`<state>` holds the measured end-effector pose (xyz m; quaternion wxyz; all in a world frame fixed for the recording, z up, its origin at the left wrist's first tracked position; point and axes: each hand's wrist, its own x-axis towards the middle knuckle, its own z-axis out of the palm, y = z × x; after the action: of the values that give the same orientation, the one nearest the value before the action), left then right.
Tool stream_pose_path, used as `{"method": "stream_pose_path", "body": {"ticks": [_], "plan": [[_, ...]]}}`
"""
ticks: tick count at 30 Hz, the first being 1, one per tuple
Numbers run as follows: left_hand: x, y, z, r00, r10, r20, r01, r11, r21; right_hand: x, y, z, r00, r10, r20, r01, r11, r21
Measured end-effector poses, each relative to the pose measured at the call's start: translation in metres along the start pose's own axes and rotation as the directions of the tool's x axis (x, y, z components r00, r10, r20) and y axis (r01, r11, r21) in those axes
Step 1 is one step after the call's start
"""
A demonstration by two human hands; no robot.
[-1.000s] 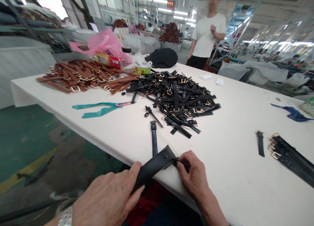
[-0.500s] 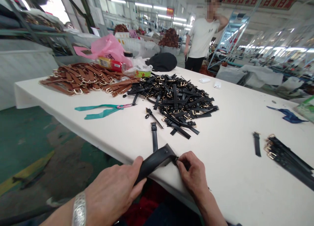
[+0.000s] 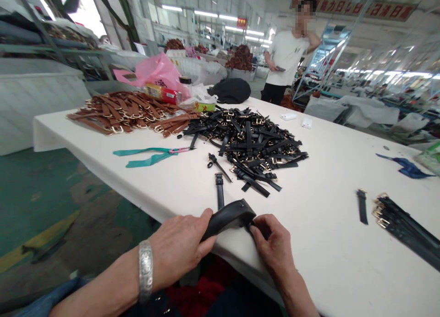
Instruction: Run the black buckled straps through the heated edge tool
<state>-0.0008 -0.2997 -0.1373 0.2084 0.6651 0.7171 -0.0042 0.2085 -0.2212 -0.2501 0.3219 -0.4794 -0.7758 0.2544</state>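
Note:
A broad black leather strap (image 3: 228,216) arches over the near edge of the table. My left hand (image 3: 184,239) is closed around its lower part, thumb on top. At the strap's far end my right hand (image 3: 273,241) pinches a small dark piece; my fingers hide most of it. Just beyond the strap lies a short black buckle strap (image 3: 219,191). A thinner black strap (image 3: 220,166) and a small black loop rest above it. Farther back is a heap of black buckle straps (image 3: 254,140) with gold buckles.
Pink scissors with teal-wrapped handles (image 3: 151,156) lie left of the heap. Brown buckle straps (image 3: 117,110) are piled behind them, near a pink bag (image 3: 158,71). At right sit bundled black straps (image 3: 405,225) and blue scraps (image 3: 409,166). A person (image 3: 285,55) stands beyond the white table (image 3: 319,262).
The view has shifted slightly. My left hand has moved a little right and up with the strap, which now bends closer to my right hand. The person's hand has risen with a dark object.

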Motion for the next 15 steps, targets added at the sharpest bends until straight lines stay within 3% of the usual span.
{"method": "stream_pose_path", "body": {"ticks": [7, 11, 15], "plan": [[-0.012, -0.040, 0.008, 0.999, -0.042, -0.027, 0.043, 0.998, 0.046, -0.001, -0.005, -0.006, 0.997, -0.021, 0.069, 0.034, 0.979, -0.199], [-0.022, -0.031, 0.014, 1.000, 0.005, 0.031, -0.006, 0.999, 0.041, 0.000, -0.005, -0.006, 0.996, -0.040, 0.082, 0.058, 0.970, -0.234], [-0.015, -0.016, 0.019, 0.999, 0.036, 0.020, -0.037, 0.999, 0.035, -0.002, -0.003, -0.004, 0.999, -0.023, 0.044, 0.033, 0.968, -0.248]]}}
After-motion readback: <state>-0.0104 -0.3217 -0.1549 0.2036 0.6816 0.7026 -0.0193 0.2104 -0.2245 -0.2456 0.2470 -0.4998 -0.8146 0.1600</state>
